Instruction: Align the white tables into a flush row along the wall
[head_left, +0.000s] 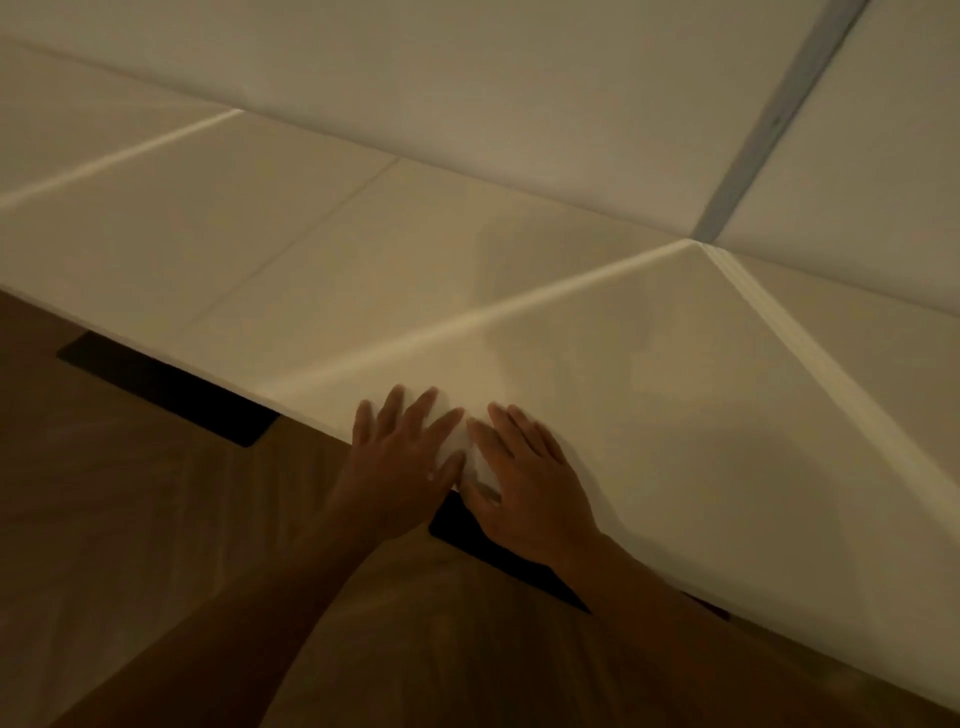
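Observation:
White tables stand in a row against the wall (519, 78). The nearest white table (649, 395) fills the right of the view; its left edge meets the middle table (363, 270) along a raised seam. A further table (104, 140) lies at the far left. My left hand (400, 457) and my right hand (524, 478) lie flat, fingers spread, side by side on the nearest table's front edge. Neither hand holds anything. Another white top (883, 338) adjoins on the right.
The wooden floor (130, 519) runs along the front of the tables. Dark table feet show under the tops, one foot (171, 389) at the left and another foot (493, 551) below my right hand. A grey strip (779, 119) marks the wall corner.

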